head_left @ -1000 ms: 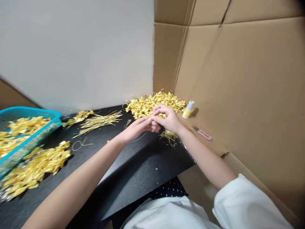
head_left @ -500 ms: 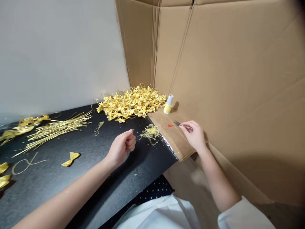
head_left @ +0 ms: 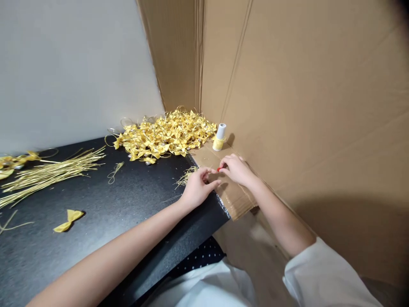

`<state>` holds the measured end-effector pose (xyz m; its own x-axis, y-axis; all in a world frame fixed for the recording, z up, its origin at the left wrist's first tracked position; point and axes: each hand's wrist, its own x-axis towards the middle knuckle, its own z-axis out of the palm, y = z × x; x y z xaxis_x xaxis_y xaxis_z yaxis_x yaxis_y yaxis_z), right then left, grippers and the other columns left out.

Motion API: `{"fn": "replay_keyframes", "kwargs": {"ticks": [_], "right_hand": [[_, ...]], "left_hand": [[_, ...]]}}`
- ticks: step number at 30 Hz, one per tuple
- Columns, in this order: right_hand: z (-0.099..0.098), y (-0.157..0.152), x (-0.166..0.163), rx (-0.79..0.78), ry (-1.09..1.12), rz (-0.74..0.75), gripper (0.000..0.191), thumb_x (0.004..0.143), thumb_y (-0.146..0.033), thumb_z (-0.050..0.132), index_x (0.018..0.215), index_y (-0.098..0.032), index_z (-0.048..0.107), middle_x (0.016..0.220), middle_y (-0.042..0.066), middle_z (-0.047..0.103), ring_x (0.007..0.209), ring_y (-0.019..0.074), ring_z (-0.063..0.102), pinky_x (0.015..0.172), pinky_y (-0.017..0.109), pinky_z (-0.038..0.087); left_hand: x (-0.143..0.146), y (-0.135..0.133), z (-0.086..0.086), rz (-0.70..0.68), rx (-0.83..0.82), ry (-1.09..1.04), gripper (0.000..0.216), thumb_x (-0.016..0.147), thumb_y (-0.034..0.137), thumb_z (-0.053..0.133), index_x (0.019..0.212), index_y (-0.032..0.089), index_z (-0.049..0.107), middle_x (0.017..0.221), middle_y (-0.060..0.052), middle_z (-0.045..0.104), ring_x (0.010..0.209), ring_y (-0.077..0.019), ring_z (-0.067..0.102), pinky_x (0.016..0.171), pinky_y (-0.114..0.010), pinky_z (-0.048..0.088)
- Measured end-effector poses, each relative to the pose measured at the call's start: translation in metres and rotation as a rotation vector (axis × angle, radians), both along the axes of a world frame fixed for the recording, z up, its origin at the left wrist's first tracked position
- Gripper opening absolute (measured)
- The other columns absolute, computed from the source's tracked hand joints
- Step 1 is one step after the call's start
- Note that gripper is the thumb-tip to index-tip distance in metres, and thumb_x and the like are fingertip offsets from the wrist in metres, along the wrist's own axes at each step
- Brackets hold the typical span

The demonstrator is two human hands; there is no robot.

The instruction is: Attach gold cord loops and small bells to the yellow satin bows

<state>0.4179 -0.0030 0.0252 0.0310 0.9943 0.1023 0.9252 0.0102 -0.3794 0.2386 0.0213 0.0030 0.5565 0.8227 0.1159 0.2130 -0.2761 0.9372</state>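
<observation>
My left hand (head_left: 198, 187) and my right hand (head_left: 237, 169) meet at the right edge of the black table (head_left: 128, 204), over a cardboard flap (head_left: 238, 200). Both have their fingers pinched together. A small red thing (head_left: 219, 169) shows between their fingertips; what each hand grips is hidden. A tuft of gold thread scraps (head_left: 184, 175) lies just left of my left hand. Behind the hands sit a heap of yellow ribbon bows (head_left: 166, 136) and a small spool of yellow thread (head_left: 220, 137).
A bundle of gold strands (head_left: 47, 170) lies at the left, with a few bows (head_left: 12, 162) at the left edge. One loose yellow bow (head_left: 68, 215) and a gold cord loop (head_left: 114, 170) rest on the table. Tall cardboard walls (head_left: 303, 106) close the right side.
My right hand went right to the pink-handled snips on the cardboard, then came back left. My left hand moved right to meet it. The view has swung right.
</observation>
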Motion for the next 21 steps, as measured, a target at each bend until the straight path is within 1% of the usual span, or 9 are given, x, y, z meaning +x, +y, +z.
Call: {"fn": "replay_keyframes", "kwargs": {"ticks": [3,6,8,10,12,15,18,20,21], "right_hand": [[-0.004,0.001,0.002,0.014,0.045,-0.016,0.007,0.079,-0.012,0.067,0.082,-0.019,0.069,0.081,0.004,0.071,0.087,0.0214,0.059,0.082,0.038,0.043],[-0.008,-0.001,0.008,0.099,0.101,-0.065,0.013,0.080,-0.011,0.064,0.089,-0.019,0.069,0.085,0.005,0.070,0.088,0.0203,0.060,0.083,0.036,0.045],[-0.009,-0.004,0.013,0.182,0.145,-0.125,0.011,0.083,-0.015,0.060,0.087,-0.018,0.069,0.087,0.006,0.070,0.086,0.0199,0.061,0.081,0.035,0.047],[-0.009,-0.009,0.017,0.254,0.192,-0.194,0.014,0.087,-0.022,0.055,0.088,-0.017,0.068,0.082,0.006,0.069,0.078,0.0184,0.061,0.075,0.034,0.050],[-0.006,-0.014,0.018,0.362,0.348,-0.290,0.016,0.087,-0.029,0.055,0.087,-0.017,0.065,0.074,0.004,0.067,0.067,0.0162,0.061,0.066,0.031,0.052],[0.006,-0.023,0.009,0.571,0.752,-0.394,0.016,0.077,-0.033,0.068,0.078,-0.018,0.062,0.069,0.000,0.065,0.062,0.0135,0.061,0.061,0.027,0.053],[0.021,-0.033,-0.021,0.710,1.053,-0.375,0.019,0.076,-0.033,0.072,0.079,-0.018,0.060,0.075,0.000,0.068,0.069,0.0126,0.066,0.067,0.026,0.055],[0.026,-0.038,-0.052,0.777,1.190,-0.316,0.019,0.079,-0.033,0.072,0.083,-0.018,0.060,0.078,0.001,0.070,0.072,0.0124,0.069,0.070,0.026,0.057],[0.028,-0.040,-0.070,0.788,1.237,-0.276,0.019,0.079,-0.032,0.072,0.085,-0.019,0.060,0.078,0.000,0.070,0.073,0.0123,0.070,0.070,0.026,0.057]], "left_hand": [[0.012,0.006,0.003,-0.010,0.098,0.158,0.027,0.071,0.034,0.076,0.089,0.014,0.074,0.054,0.004,0.051,0.053,-0.0129,0.045,0.056,-0.025,0.033],[0.020,0.011,0.004,-0.039,0.148,0.219,0.016,0.074,0.025,0.075,0.087,0.015,0.077,0.067,-0.002,0.069,0.059,-0.0152,0.058,0.062,-0.026,0.042],[0.023,0.014,0.003,-0.057,0.151,0.222,0.009,0.074,0.018,0.074,0.082,0.017,0.078,0.076,-0.004,0.074,0.064,-0.0156,0.062,0.065,-0.026,0.045],[0.026,0.015,0.002,-0.067,0.158,0.219,0.005,0.074,0.015,0.073,0.075,0.018,0.077,0.075,-0.004,0.074,0.064,-0.0152,0.062,0.066,-0.025,0.045],[0.027,0.016,0.003,-0.056,0.171,0.210,0.007,0.075,0.016,0.071,0.071,0.017,0.076,0.071,-0.004,0.072,0.062,-0.0146,0.061,0.065,-0.025,0.044],[0.025,0.016,0.015,0.006,0.195,0.176,0.012,0.080,0.022,0.067,0.074,0.015,0.074,0.068,-0.003,0.069,0.059,-0.0129,0.056,0.060,-0.025,0.041],[0.007,0.009,0.039,0.048,0.087,0.052,0.020,0.080,0.032,0.066,0.077,0.014,0.072,0.060,0.000,0.062,0.049,-0.0090,0.044,0.050,-0.022,0.032],[-0.015,0.001,0.056,0.029,-0.105,-0.037,0.024,0.078,0.037,0.069,0.073,0.013,0.069,0.050,0.003,0.053,0.044,-0.0068,0.035,0.045,-0.021,0.023],[-0.029,-0.004,0.064,0.034,-0.188,-0.065,0.025,0.075,0.038,0.070,0.072,0.013,0.068,0.050,0.003,0.053,0.043,-0.0064,0.035,0.045,-0.021,0.022]]}}
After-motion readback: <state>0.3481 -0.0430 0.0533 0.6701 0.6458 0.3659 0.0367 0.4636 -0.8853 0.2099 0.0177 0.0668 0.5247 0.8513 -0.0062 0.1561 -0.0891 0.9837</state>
